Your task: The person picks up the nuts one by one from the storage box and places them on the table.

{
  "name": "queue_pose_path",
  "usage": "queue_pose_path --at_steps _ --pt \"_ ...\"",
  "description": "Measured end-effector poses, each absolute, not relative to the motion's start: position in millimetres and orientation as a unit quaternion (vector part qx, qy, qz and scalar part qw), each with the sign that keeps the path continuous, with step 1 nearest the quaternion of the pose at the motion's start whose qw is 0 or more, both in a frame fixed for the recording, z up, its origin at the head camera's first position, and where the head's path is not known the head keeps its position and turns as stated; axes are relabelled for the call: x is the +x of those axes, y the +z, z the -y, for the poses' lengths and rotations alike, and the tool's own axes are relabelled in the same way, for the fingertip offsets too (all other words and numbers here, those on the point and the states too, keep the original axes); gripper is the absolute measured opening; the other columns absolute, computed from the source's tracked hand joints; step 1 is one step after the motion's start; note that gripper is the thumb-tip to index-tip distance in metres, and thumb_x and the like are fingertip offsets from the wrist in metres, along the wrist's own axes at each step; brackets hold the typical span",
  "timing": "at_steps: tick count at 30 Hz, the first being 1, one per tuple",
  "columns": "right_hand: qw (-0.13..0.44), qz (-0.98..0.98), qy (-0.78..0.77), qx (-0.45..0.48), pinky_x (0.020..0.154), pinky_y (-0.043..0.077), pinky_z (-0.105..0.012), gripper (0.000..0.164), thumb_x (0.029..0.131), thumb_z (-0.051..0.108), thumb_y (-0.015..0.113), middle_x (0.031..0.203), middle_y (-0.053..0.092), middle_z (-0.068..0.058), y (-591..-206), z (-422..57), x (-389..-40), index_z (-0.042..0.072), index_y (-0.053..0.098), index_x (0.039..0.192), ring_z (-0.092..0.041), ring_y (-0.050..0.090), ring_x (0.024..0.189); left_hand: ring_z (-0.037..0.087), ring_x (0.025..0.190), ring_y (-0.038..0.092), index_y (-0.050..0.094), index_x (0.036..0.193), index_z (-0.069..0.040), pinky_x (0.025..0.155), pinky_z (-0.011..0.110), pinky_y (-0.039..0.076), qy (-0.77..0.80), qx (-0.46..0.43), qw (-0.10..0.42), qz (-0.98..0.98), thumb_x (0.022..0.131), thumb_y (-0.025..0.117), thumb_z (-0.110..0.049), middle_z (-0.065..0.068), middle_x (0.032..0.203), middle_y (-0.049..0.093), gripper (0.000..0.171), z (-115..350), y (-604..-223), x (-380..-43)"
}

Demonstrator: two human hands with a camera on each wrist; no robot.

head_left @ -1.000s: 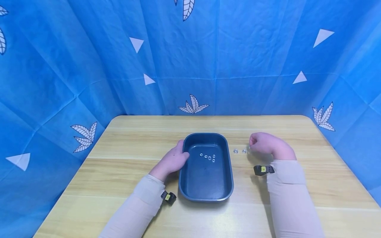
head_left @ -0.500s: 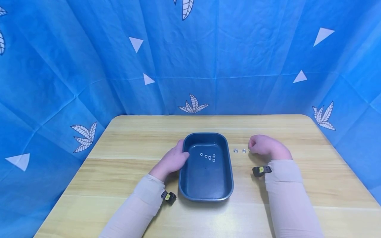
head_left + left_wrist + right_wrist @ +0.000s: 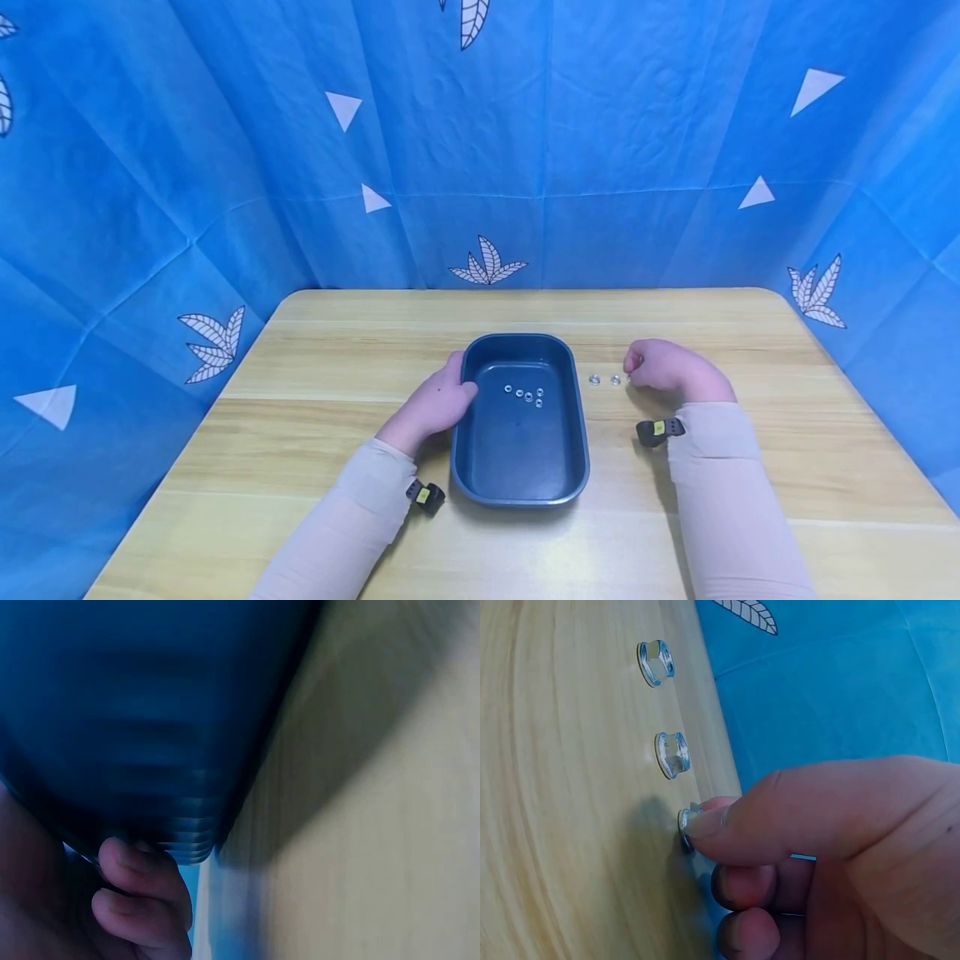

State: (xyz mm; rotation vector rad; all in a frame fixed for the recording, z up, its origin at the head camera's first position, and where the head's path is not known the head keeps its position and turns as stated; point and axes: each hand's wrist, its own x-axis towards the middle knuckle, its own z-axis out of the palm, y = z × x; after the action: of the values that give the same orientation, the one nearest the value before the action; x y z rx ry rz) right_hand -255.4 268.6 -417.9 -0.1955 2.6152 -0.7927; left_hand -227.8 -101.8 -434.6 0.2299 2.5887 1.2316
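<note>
A dark blue rectangular tray stands on the table with several small silver flange nuts scattered in its far half. My left hand grips its left side, thumb over the rim; curled fingertips show under the rim in the left wrist view. To the right of the tray, two more flange nuts lie in a row, a first nut and a second nut. At the row's right end my right hand pinches a third flange nut between thumb and forefinger, close over the wood. The thumb covers much of it.
The light wooden table ends at a blue curtain with white leaf and triangle prints. Each wrist wears a black strap with a small camera, such as the right wrist camera.
My right hand has shifted slightly left and toward me, close to the row of nuts, and then stays nearly still. The left hand and the tray have not visibly moved.
</note>
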Motion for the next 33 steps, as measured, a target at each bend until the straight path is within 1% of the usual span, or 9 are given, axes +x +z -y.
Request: queue_pose_path --at_steps 9,14,18,21,26,33 --pt "0.197 -0.934 -0.289 -0.079 0.081 0.044 -0.045 0.014 0.087 0.005 0.059 0.100 0.059 -0.009 -413 -270 -254 0.006 0.061 0.101 -0.029 0.052 0.095 0.033 0.141 0.042 0.027 0.158 -0.013 0.110 0.062 0.035 0.419 0.080 0.129 -0.895 0.103 0.043 -0.027 0.010 0.156 0.042 0.059 101 -433 -227" --pt "0.195 -0.934 -0.287 -0.087 0.081 0.045 -0.045 0.014 0.088 0.006 0.059 0.099 0.060 -0.008 -411 -271 -253 0.006 0.062 0.101 -0.029 0.053 0.095 0.034 0.141 0.042 0.026 0.158 -0.013 0.109 0.063 0.036 0.421 0.079 0.132 -0.894 0.103 0.043 -0.027 0.009 0.156 0.042 0.059 101 -433 -226" --pt "0.192 -0.936 -0.281 -0.088 0.082 0.045 -0.047 0.011 0.092 0.012 0.060 0.100 0.060 -0.008 -405 -270 -251 0.007 0.062 0.102 -0.030 0.053 0.098 0.034 0.141 0.042 0.026 0.158 -0.013 0.109 0.063 0.036 0.423 0.078 0.133 -0.893 0.103 0.043 -0.027 0.009 0.157 0.042 0.059 101 -434 -225" --pt "0.175 -0.942 -0.271 -0.097 0.082 0.045 -0.047 0.010 0.093 0.014 0.057 0.099 0.061 -0.008 -398 -267 -249 0.008 0.062 0.100 -0.030 0.053 0.097 0.034 0.141 0.042 0.026 0.158 -0.013 0.109 0.063 0.035 0.424 0.075 0.134 -0.893 0.103 0.043 -0.028 0.009 0.157 0.042 0.059 101 -433 -224" --pt "0.144 -0.947 -0.262 -0.118 0.079 0.045 -0.045 0.011 0.092 0.011 0.053 0.096 0.061 -0.007 -386 -260 -246 0.009 0.062 0.098 -0.029 0.055 0.092 0.034 0.140 0.043 0.027 0.158 -0.013 0.108 0.063 0.036 0.424 0.072 0.136 -0.892 0.104 0.043 -0.027 0.009 0.156 0.043 0.058 101 -431 -224" --pt "0.111 -0.952 -0.251 -0.134 0.078 0.046 -0.044 0.012 0.094 0.015 0.056 0.094 0.062 -0.006 -372 -256 -242 0.009 0.062 0.102 -0.027 0.055 0.089 0.034 0.139 0.043 0.027 0.157 -0.012 0.108 0.063 0.036 0.424 0.077 0.129 -0.893 0.103 0.043 -0.027 0.010 0.156 0.043 0.058 101 -432 -225"
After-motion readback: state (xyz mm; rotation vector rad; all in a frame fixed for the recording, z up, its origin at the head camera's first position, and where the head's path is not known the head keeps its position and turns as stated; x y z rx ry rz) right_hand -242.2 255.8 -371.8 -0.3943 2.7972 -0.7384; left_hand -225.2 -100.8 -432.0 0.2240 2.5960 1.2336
